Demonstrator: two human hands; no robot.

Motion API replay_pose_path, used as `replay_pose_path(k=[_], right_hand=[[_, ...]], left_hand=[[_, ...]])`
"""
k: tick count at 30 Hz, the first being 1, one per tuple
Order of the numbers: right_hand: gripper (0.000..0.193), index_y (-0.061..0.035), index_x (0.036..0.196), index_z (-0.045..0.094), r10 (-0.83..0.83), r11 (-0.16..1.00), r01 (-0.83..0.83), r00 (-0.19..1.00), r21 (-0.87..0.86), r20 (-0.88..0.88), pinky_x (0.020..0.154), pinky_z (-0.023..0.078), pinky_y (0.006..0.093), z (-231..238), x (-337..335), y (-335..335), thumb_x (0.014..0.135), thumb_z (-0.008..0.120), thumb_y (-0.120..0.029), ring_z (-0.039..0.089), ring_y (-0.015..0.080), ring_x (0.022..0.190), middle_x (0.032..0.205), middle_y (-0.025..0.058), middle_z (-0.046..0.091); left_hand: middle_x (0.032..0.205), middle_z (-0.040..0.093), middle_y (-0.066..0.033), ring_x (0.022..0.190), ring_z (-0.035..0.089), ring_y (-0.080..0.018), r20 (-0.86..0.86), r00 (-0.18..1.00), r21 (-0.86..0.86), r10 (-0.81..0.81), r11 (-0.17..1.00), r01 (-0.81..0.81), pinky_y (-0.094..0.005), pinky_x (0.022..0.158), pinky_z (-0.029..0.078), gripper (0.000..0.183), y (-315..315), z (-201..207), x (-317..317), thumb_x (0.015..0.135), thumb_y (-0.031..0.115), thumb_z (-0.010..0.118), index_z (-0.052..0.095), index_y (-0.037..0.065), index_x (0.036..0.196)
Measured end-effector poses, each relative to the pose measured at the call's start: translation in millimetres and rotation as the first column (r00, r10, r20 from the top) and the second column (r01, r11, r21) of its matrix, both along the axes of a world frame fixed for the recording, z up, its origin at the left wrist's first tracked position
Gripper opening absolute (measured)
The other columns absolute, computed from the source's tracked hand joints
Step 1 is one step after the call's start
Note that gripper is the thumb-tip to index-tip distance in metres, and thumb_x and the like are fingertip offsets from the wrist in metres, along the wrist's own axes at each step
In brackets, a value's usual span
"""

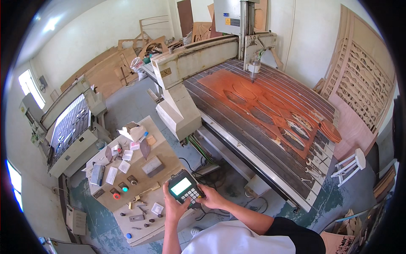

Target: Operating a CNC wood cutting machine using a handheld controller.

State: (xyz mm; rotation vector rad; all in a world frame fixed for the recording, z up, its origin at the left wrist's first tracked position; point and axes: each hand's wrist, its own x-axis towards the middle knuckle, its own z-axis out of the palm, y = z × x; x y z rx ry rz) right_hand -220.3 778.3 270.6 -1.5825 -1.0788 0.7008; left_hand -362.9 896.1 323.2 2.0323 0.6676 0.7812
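Both my hands hold a black handheld controller (182, 186) with a lit screen and a keypad of pale buttons. My left hand (172, 206) grips its left side, and the thumb lies over the lower keys. From the right, my right hand (212, 198) wraps the other edge, its fingertips by the keypad. Beyond the controller stands a large CNC router (182, 101). Its spindle (253, 70) hangs over a reddish-brown board (218, 82) on the slotted bed; curved shapes are cut through the board.
A cabinet top (154, 186) at my left carries a red button (116, 195), a green button (123, 187), small boxes and loose tools. Wrenches (313, 171) lie on the bed's near right corner. A white stool (350, 166) stands at right. Cables (253, 206) trail below the bed. Another machine (76, 127) is far left.
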Motion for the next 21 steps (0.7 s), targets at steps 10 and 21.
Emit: replay_pose_path(k=[10,21], right_hand=[[0.057,0.0044,0.128,0.047,-0.005,1.0,0.005,1.0,0.011,0.025,0.074,0.057,0.039,-4,1,0,0.079,0.074,-0.008,0.067,0.0337,0.093,0.107,0.0231,0.064],[0.058,0.0032,0.129,0.047,0.003,1.0,-0.003,1.0,0.011,0.011,0.073,0.056,0.0388,-9,1,1,0.079,0.075,-0.009,0.067,0.0331,0.092,0.106,0.0226,0.064]], left_hand=[[0.113,0.059,-0.0222,0.102,0.062,-0.0321,0.0,1.0,-0.02,-0.001,1.0,0.001,-0.0398,0.091,0.05,0.1,0,0,1,0.065,0.0,0.076,0.014,0.003,0.143],[0.113,0.059,-0.022,0.102,0.062,-0.0318,0.004,1.0,-0.006,0.009,1.0,-0.009,-0.0397,0.091,0.049,0.098,1,-3,1,0.065,0.0,0.075,0.016,0.002,0.142]])
